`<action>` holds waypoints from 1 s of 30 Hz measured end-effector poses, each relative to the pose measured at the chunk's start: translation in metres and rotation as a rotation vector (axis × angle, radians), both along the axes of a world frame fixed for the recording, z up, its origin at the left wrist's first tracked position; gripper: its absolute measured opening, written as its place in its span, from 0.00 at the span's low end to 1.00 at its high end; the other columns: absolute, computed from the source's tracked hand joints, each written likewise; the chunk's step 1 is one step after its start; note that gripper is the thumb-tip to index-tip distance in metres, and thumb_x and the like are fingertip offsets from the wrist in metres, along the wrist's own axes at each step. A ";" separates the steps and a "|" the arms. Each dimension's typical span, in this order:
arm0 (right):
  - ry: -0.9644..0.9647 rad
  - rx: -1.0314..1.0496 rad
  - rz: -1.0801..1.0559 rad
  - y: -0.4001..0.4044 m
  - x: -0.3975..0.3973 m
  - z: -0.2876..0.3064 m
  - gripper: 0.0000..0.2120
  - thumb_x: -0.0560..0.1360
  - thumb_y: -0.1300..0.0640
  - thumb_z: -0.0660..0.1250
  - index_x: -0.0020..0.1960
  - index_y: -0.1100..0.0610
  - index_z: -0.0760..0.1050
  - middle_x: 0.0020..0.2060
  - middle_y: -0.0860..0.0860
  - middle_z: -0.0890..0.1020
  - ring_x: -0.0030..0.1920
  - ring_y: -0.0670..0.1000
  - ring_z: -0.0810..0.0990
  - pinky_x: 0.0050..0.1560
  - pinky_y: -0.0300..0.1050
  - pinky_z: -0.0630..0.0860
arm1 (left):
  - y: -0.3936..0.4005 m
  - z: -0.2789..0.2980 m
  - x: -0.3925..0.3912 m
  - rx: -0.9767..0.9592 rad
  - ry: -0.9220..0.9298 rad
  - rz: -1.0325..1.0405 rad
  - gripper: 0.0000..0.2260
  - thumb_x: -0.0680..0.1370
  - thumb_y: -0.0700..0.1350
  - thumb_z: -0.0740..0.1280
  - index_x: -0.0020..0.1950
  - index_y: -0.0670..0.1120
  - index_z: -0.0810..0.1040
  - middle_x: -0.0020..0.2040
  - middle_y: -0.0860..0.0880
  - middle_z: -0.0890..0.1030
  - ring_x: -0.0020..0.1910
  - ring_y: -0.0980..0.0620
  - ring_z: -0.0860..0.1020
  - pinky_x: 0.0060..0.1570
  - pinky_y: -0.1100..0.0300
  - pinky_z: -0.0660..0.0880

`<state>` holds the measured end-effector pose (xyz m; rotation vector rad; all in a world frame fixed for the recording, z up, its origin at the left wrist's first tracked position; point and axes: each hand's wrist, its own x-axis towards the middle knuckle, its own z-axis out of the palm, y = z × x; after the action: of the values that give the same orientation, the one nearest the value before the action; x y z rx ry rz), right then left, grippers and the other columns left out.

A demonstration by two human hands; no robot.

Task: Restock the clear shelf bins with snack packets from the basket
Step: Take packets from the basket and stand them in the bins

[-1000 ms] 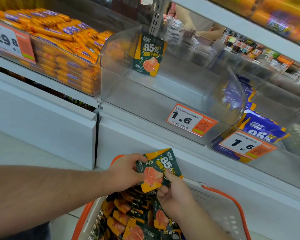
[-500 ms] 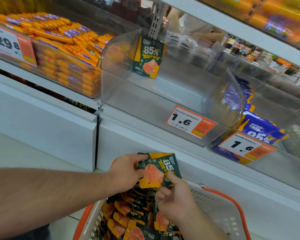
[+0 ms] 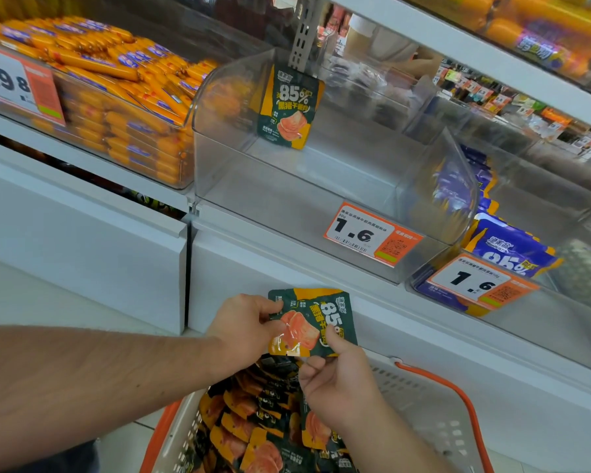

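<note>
A green and yellow snack packet is held above the basket, lying sideways. My left hand pinches its left edge and my right hand pinches its lower right corner from below. Several like packets fill the basket's left part. The clear shelf bin with the 1.6 price tag stands straight above. One same packet leans upright at its back left; the bin floor holds nothing else.
An orange-handled basket rim curves at the right. A bin of orange sausage sticks sits to the left, a bin of purple packets to the right. The white shelf front juts out between basket and bin. An upper shelf overhangs.
The packet has turned more sideways between my hands and my right hand has shifted to its lower corner. The view has drifted slightly; the bin contents are unchanged.
</note>
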<state>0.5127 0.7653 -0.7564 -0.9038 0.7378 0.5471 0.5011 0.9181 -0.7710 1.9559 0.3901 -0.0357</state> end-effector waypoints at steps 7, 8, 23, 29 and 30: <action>0.023 0.002 -0.014 0.005 -0.003 0.000 0.10 0.78 0.54 0.68 0.56 0.58 0.77 0.30 0.52 0.76 0.24 0.46 0.67 0.23 0.38 0.67 | 0.004 -0.004 0.005 -0.002 0.020 0.023 0.09 0.78 0.42 0.70 0.57 0.50 0.83 0.45 0.58 0.80 0.43 0.64 0.77 0.39 0.77 0.69; 0.025 0.002 -0.014 0.006 -0.003 0.000 0.10 0.78 0.54 0.68 0.56 0.58 0.77 0.30 0.52 0.76 0.24 0.46 0.68 0.23 0.38 0.67 | 0.004 -0.005 0.005 0.000 0.018 0.027 0.09 0.78 0.42 0.70 0.56 0.50 0.84 0.45 0.59 0.80 0.43 0.64 0.77 0.39 0.77 0.69; -0.313 -0.607 0.345 -0.004 0.005 0.022 0.07 0.76 0.57 0.71 0.43 0.60 0.78 0.26 0.52 0.74 0.23 0.50 0.67 0.27 0.41 0.66 | 0.023 0.020 0.007 0.187 -0.120 0.033 0.21 0.75 0.53 0.69 0.67 0.54 0.73 0.59 0.56 0.64 0.62 0.53 0.69 0.66 0.56 0.69; -0.721 -1.033 0.848 -0.013 0.005 0.071 0.22 0.76 0.57 0.69 0.24 0.50 0.72 0.19 0.44 0.69 0.21 0.43 0.64 0.28 0.37 0.62 | 0.029 0.051 0.023 0.325 -0.546 0.014 0.22 0.75 0.54 0.62 0.67 0.47 0.76 0.59 0.54 0.69 0.60 0.52 0.71 0.65 0.48 0.70; -0.782 -1.071 0.895 -0.012 0.006 0.080 0.23 0.76 0.58 0.69 0.23 0.48 0.71 0.18 0.44 0.68 0.22 0.43 0.64 0.28 0.37 0.62 | 0.029 0.055 0.025 0.378 -0.629 0.016 0.22 0.75 0.54 0.61 0.66 0.46 0.76 0.59 0.52 0.71 0.60 0.50 0.71 0.63 0.44 0.70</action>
<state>0.5188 0.7532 -0.6762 -2.3182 -0.2234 0.4763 0.5263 0.9473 -0.7158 2.2021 -0.0105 0.6908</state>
